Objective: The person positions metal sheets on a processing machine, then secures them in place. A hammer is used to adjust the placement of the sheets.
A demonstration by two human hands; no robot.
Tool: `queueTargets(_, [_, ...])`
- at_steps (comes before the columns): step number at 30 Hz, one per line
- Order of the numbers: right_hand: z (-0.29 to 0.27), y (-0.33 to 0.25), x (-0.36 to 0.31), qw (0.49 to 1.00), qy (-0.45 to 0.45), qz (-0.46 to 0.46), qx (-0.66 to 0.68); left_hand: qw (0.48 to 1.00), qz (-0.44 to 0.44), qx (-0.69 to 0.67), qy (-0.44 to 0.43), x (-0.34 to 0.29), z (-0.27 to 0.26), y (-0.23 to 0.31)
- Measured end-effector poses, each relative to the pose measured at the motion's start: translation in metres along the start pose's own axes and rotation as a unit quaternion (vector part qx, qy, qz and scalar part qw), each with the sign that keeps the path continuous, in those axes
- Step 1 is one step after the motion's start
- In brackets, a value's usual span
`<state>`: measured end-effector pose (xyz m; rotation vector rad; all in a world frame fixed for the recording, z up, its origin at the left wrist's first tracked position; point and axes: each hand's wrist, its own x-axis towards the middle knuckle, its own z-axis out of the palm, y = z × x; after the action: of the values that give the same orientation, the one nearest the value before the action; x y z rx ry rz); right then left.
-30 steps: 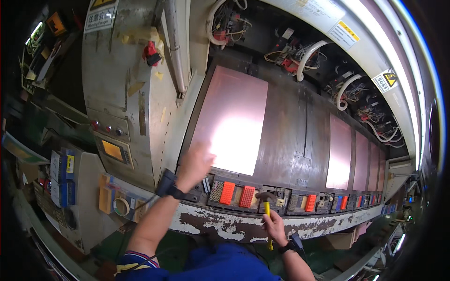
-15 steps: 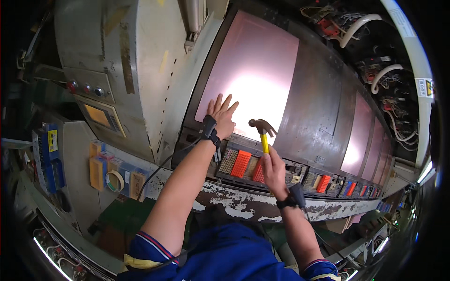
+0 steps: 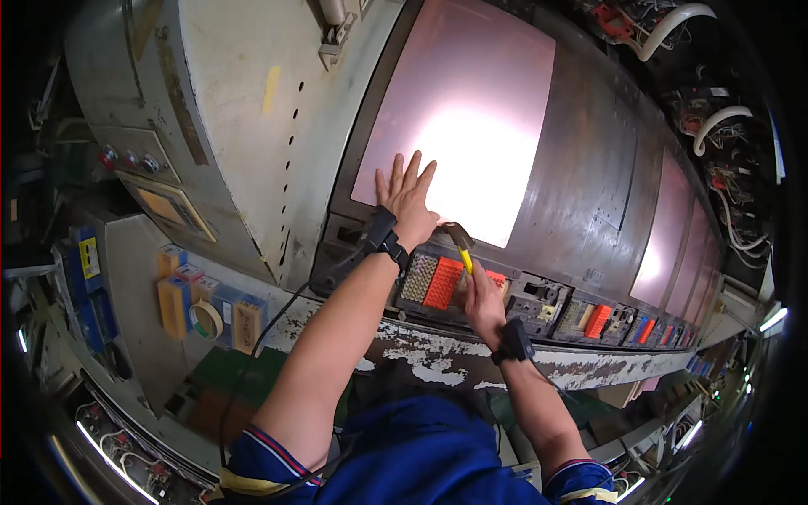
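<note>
A large copper-coloured sheet (image 3: 471, 93) lies on a dark metal bed (image 3: 589, 160), bright with reflected light. My left hand (image 3: 407, 206) rests flat on the sheet's near left part, fingers spread, wearing a black wrist strap. In my right hand (image 3: 484, 305) is a hammer (image 3: 463, 249) with a yellow handle and dark metal head, gripped round the handle. The hammer head is low at the sheet's near edge, close beside my left thumb; whether it touches the sheet I cannot tell. Just below lie a red perforated block (image 3: 443, 283) and a studded metal block (image 3: 418, 279).
A pale machine cabinet (image 3: 240, 126) with a control panel (image 3: 135, 156) stands at left. Boxes and a tape roll (image 3: 206, 320) sit below it. More copper-coloured sheets (image 3: 659, 240) lie farther right. White hoses (image 3: 686, 21) and wiring line the far right. A peeling ledge (image 3: 438, 358) runs in front.
My right hand has lowered the hammer, its head moving left and down beside my left hand. My left hand stays flat on the sheet. The whole view has shifted slightly.
</note>
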<state>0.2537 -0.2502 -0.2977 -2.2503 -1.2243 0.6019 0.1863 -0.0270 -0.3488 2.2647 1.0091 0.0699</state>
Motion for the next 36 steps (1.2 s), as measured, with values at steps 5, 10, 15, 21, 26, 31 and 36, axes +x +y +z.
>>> queueTargets(5, [-0.029, -0.046, -0.001, 0.989, -0.043, 0.128, 0.059, 1.0, -0.025, -0.01, 0.008, -0.012, 0.006, -0.02])
queueTargets(10, [-0.005, -0.009, -0.007, 0.999, 0.011, 0.027, 0.043, 0.999, -0.023, -0.032, 0.005, -0.008, 0.005, -0.003])
queueTargets(15, [-0.012, -0.024, -0.002, 0.983, -0.087, 0.144, 0.077, 0.999, -0.041, -0.007, 0.0, -0.006, 0.004, -0.015])
queueTargets(21, [-0.023, -0.006, 0.005, 0.994, -0.068, 0.077, 0.045, 0.998, -0.048, -0.03, 0.006, 0.0, 0.006, 0.009])
queueTargets(26, [-0.045, 0.014, 0.054, 0.967, -0.063, 0.174, 0.177, 0.996, -0.077, -0.006, -0.045, 0.001, 0.001, 0.02])
queueTargets(31, [-0.122, 0.055, 0.221, 0.956, 0.015, 0.187, 0.227, 0.983, 0.025, 0.121, -0.136, 0.052, -0.019, 0.023])
queueTargets(36, [-0.181, 0.097, 0.407, 0.994, 0.027, 0.095, 0.045, 0.988, 0.052, 0.122, -0.084, 0.227, -0.02, 0.052])
